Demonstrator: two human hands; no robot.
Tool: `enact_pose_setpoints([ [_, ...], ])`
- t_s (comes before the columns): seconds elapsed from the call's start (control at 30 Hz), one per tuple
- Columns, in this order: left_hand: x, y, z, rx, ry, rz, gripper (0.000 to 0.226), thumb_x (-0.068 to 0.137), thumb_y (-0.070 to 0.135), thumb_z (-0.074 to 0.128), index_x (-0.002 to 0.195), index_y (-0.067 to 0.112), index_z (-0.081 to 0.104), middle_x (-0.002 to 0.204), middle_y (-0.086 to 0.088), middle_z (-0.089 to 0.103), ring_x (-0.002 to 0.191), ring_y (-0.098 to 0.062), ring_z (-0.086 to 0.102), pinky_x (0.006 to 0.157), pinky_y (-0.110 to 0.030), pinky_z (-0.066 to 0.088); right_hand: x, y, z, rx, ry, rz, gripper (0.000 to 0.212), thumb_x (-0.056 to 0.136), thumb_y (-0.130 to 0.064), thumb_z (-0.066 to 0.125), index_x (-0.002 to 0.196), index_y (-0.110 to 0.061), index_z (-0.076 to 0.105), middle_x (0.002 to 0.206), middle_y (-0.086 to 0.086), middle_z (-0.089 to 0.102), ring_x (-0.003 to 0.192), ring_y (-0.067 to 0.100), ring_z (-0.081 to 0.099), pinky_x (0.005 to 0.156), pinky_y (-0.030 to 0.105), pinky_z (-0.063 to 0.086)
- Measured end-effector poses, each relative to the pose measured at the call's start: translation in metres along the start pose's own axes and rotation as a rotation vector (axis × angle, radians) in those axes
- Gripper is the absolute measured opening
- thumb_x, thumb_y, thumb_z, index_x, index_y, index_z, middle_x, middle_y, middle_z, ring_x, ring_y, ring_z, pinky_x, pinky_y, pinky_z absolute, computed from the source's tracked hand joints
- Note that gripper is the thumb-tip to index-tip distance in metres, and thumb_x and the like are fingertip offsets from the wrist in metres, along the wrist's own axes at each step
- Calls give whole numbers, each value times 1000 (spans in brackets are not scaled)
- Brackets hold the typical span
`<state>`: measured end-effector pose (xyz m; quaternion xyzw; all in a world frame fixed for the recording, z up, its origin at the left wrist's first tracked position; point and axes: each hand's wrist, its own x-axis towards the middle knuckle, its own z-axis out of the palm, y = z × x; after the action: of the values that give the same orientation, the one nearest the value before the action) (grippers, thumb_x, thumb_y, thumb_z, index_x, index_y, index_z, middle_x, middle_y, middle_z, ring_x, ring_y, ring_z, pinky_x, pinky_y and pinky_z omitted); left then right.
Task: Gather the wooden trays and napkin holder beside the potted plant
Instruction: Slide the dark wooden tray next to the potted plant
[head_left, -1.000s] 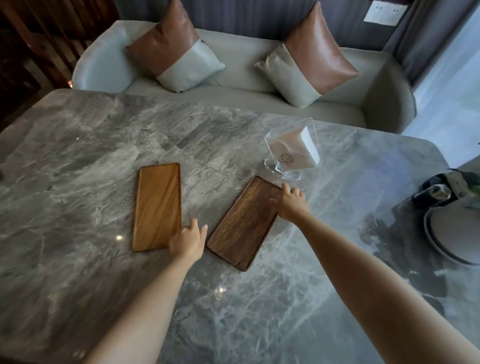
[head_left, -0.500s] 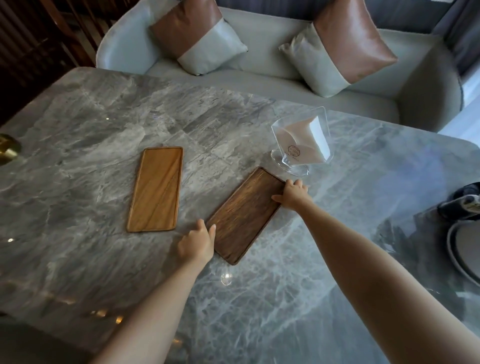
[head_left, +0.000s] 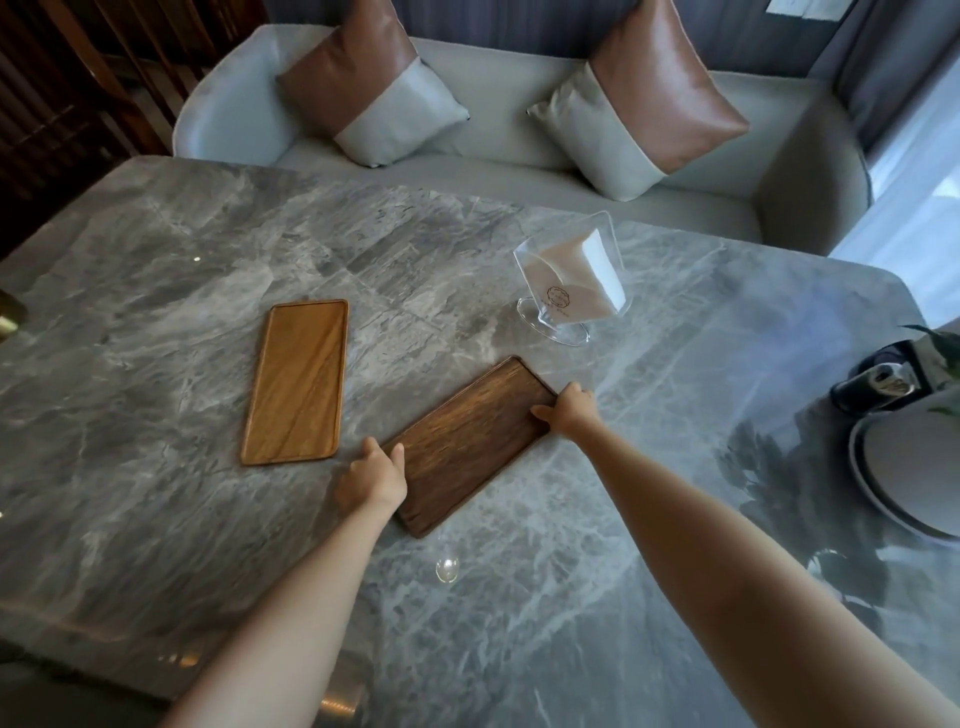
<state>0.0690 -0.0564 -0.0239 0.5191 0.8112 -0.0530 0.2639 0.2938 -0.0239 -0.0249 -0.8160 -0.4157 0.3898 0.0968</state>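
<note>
A dark wooden tray (head_left: 462, 441) lies slanted at the middle of the grey marble table (head_left: 597, 597). My left hand (head_left: 371, 480) grips its near left edge, and my right hand (head_left: 569, 410) grips its far right corner. A light wooden tray (head_left: 296, 382) lies flat to the left, untouched. Behind the dark tray stands a clear napkin holder (head_left: 569, 280) with white napkins. Only a few leaves (head_left: 935, 338) of the potted plant show at the far right edge.
A round grey plate (head_left: 904, 467) and a dark small object (head_left: 878, 379) sit at the table's right edge. A grey sofa (head_left: 509, 130) with two brown-and-grey cushions runs behind the table. A gold object (head_left: 8, 314) shows at the left edge.
My left hand left the light tray and moved right onto the dark tray's near edge. My right hand stayed on the dark tray's far corner. The trays have not visibly shifted.
</note>
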Motion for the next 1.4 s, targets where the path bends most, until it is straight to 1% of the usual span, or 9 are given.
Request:
enact_pose_setpoints([
  [0.2, -3, 10, -5, 8, 9, 45, 44, 100, 39, 27, 130, 9, 38, 127, -23, 57, 117, -41, 54, 95, -48, 43, -19, 28, -9, 87, -7, 16, 26, 90, -25, 57, 92, 0, 54, 108, 23, 59, 92, 29, 55, 80, 38, 45],
  [0.27, -6, 19, -7, 19, 12, 72, 44, 101, 39, 27, 132, 10, 37, 128, -22, 56, 118, -40, 54, 95, -47, 44, -27, 42, -14, 139, -6, 51, 27, 91, -24, 55, 75, -5, 44, 88, 17, 55, 85, 31, 57, 75, 37, 50],
  [0.37, -1, 35, -6, -35, 10, 132, 44, 100, 40, 30, 130, 9, 39, 129, -24, 53, 119, -41, 51, 99, -50, 43, -41, 62, -27, 132, -6, 94, 23, 93, -18, 52, 75, -4, 48, 59, 5, 45, 57, 21, 53, 42, 14, 43],
  [0.43, 2, 51, -3, -71, 1, 189, 43, 99, 40, 32, 127, 8, 40, 129, -24, 53, 122, -40, 48, 99, -50, 44, -48, 79, -35, 180, 7, 129, 32, 93, -20, 53, 65, -4, 48, 53, 5, 44, 52, 20, 51, 42, 18, 40],
  [0.6, -10, 105, 3, -56, -2, 352, 42, 98, 38, 38, 124, 7, 45, 129, -28, 49, 123, -42, 46, 103, -46, 39, -69, 127, -54, 295, 83, 177, 42, 92, -21, 54, 54, -12, 39, 53, 9, 50, 46, 21, 50, 44, 27, 45],
  [0.8, -46, 172, 22, 77, -25, 541, 45, 97, 41, 38, 133, 13, 44, 138, -22, 42, 130, -38, 38, 107, -46, 34, -106, 178, -73, 566, 152, 280, 14, 93, -14, 52, 82, -9, 44, 72, 10, 56, 42, 17, 55, 31, 21, 49],
  [1.0, -82, 233, 47, 208, -83, 730, 49, 98, 40, 36, 140, 16, 39, 146, -19, 38, 136, -37, 32, 111, -47, 29, -129, 222, -78, 765, 197, 380, 22, 93, -9, 52, 74, -12, 40, 70, 9, 55, 34, 14, 56, 32, 24, 52],
  [1.2, -110, 291, 73, 298, -168, 901, 53, 98, 38, 38, 148, 21, 28, 153, -16, 31, 141, -36, 26, 114, -47, 26, -144, 254, -71, 935, 203, 456, 14, 93, -8, 52, 85, -7, 39, 66, 12, 54, 29, 10, 57, 33, 23, 52],
  [1.4, -133, 336, 105, 345, -219, 997, 53, 98, 32, 41, 147, 18, 29, 151, -13, 34, 138, -35, 32, 113, -44, 30, -144, 270, -66, 1088, 253, 532, 21, 93, -6, 51, 76, -8, 39, 60, 15, 55, 28, 9, 57, 31, 21, 50],
])
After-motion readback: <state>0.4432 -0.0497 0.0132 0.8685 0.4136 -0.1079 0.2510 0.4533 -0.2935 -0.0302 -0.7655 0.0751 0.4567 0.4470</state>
